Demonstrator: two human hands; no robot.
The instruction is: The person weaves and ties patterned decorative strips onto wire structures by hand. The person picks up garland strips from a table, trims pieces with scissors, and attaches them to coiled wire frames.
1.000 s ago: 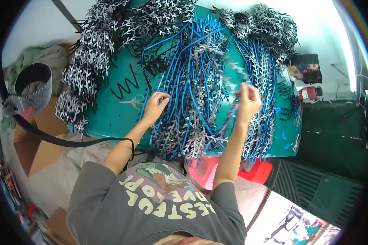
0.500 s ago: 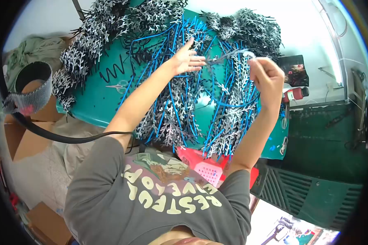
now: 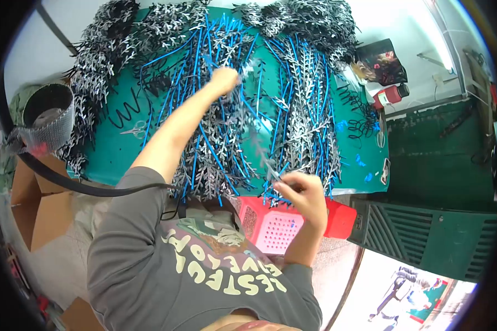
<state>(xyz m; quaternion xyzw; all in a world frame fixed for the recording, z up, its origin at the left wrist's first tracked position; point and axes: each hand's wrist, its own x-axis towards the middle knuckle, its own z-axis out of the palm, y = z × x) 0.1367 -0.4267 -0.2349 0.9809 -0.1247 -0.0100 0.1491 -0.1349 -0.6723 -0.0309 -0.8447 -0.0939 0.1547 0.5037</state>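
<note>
My left hand [image 3: 225, 81] is closed in a fist above the left bunch of artificial leafy sprigs [image 3: 212, 146], which have silver-tipped black leaves and blue stems. What it grips is hidden. My right hand [image 3: 306, 196] pinches the end of a grey leafy sprig [image 3: 265, 157] near the table's front edge. That sprig is smeared by motion and runs up toward my left hand; whether the left hand also holds it, I cannot tell. To the right lies another bunch of the sprigs [image 3: 309, 118], its stems pointing away from me.
The green table [image 3: 107, 165] also bears scissors [image 3: 133, 130], black coiled wire [image 3: 128, 110] and heaps of black-and-silver foliage [image 3: 107, 52] along its back and left. A red bottle [image 3: 389, 96] lies at the right. A pink basket [image 3: 276, 231] stands below the front edge.
My right hand has come down and toward me, drawing the sprig with it. My left hand has closed from spread fingers into a fist. The head view has shifted slightly.
</note>
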